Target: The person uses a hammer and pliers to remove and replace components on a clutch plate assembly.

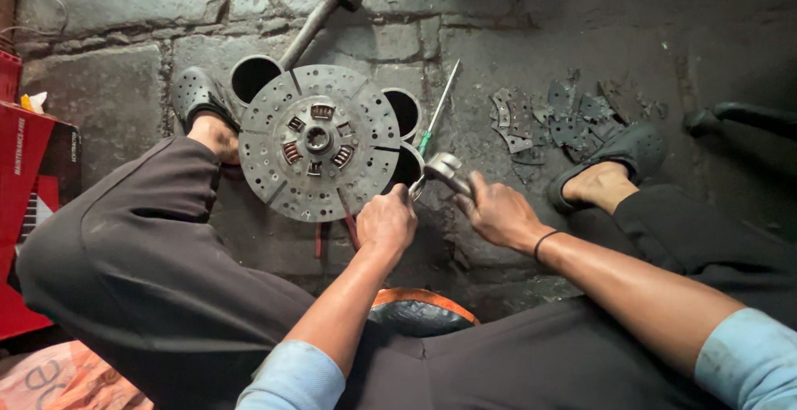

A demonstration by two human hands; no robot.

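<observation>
Grey metal: one clutch disc [318,142] on stone floor [100,86], resting on three short pipe sections [254,76], partly hidden.
Hammers: one [320,12], behind disc.
Left hand [386,221]: fist closed at disc edge; grasped thing unclear.
Screwdrivers: one, green-handled [436,115].
Right hand [491,207]: gripping metal tool [444,168], type unclear.
Scrap lining pieces [564,119]: uncounted heap.

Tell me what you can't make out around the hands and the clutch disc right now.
Head view only:
- Metal tool: both hands, left and right, cover its handles.
- Clutch disc: hides most of the pipe sections beneath it.
- Hammer: head partly cut by the top edge.
- Scrap pieces: too small, dim.
</observation>
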